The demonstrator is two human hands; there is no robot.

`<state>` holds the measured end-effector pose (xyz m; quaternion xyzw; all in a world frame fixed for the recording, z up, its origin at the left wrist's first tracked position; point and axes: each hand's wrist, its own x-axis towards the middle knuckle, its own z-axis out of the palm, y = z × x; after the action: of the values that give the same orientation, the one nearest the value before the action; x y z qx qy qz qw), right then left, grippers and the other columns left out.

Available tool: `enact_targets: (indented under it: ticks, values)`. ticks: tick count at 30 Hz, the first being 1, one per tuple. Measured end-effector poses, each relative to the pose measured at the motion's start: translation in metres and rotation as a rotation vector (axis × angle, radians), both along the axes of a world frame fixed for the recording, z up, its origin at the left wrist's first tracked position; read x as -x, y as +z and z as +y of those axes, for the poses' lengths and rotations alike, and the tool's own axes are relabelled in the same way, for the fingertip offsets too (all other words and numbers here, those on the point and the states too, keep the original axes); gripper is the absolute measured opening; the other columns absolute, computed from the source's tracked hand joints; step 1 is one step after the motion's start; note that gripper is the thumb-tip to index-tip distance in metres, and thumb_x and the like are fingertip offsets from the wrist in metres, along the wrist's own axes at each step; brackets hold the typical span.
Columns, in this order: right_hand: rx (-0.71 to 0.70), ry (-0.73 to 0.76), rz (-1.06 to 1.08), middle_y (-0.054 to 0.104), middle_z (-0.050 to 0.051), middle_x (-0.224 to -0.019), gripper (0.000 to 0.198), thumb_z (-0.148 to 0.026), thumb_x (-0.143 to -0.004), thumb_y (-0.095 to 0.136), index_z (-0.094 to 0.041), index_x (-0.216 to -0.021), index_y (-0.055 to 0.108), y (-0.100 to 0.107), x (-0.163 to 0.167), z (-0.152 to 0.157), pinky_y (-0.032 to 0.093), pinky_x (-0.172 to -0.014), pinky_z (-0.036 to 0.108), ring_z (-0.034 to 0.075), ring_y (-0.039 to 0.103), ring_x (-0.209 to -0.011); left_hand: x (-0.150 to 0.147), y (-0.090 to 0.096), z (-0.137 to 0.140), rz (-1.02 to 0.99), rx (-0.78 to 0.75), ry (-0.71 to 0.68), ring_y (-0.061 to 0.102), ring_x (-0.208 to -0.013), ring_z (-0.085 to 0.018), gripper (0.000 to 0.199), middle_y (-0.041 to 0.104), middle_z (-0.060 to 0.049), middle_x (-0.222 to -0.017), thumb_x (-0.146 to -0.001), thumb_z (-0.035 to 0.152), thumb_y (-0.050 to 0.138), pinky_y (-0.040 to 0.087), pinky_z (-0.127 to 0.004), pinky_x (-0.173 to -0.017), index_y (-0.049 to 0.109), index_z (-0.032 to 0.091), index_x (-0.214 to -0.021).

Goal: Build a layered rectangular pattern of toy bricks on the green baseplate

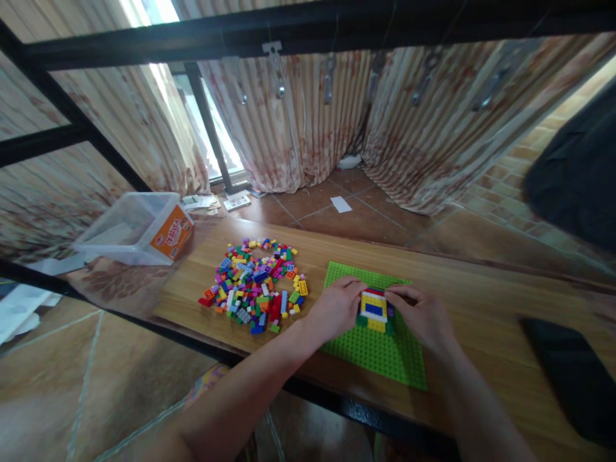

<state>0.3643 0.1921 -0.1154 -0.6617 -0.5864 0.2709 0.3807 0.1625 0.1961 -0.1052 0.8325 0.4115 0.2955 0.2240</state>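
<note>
A green studded baseplate (370, 359) lies on the wooden table, and on it stands a small brick build (375, 310) in yellow, white, blue, red and green. My left hand (339, 305) rests at the build's upper left side, its fingers bent and closed against the bricks. From the other side, my right hand (421, 314) reaches the upper right corner with thumb and fingers pinched together. Both hands touch the build near its red far edge. Whatever small piece lies between the fingertips is hidden.
Left of the baseplate, a heap of loose colored bricks (260, 282) spreads over the wooden table (192, 289). A clear plastic bin (129, 231) with an orange label stands beyond the table's left end. At the right lies a dark flat phone-like object (570, 372). Black metal bars (308, 32) cross above.
</note>
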Motion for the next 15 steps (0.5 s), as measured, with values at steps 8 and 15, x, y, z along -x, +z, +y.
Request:
enact_targets:
  ticks: [8,15]
  values:
    - [0.051,-0.041,-0.024,0.076,0.005,-0.086,0.029,-0.047,-0.074,0.062,-0.022,-0.082,0.076,0.005,0.002,0.000,0.052,-0.070,0.033,0.023,0.069,-0.079,0.069,0.025,0.028,0.121,0.097,0.170,0.066,-0.086,-0.018,0.025,0.072,-0.005,-0.093,-0.084,0.011,0.051,0.052,-0.029,-0.082,0.071,0.017,-0.096]
    - [0.077,-0.019,-0.092,0.075,0.005,-0.086,0.031,-0.047,-0.076,0.058,-0.022,-0.083,0.076,0.008,0.002,-0.001,0.050,-0.068,0.031,0.022,0.068,-0.078,0.129,0.045,0.030,0.220,0.311,0.071,0.067,-0.084,-0.016,0.025,0.075,-0.004,-0.093,-0.079,0.013,0.055,0.048,-0.023,-0.075,0.073,0.016,-0.096]
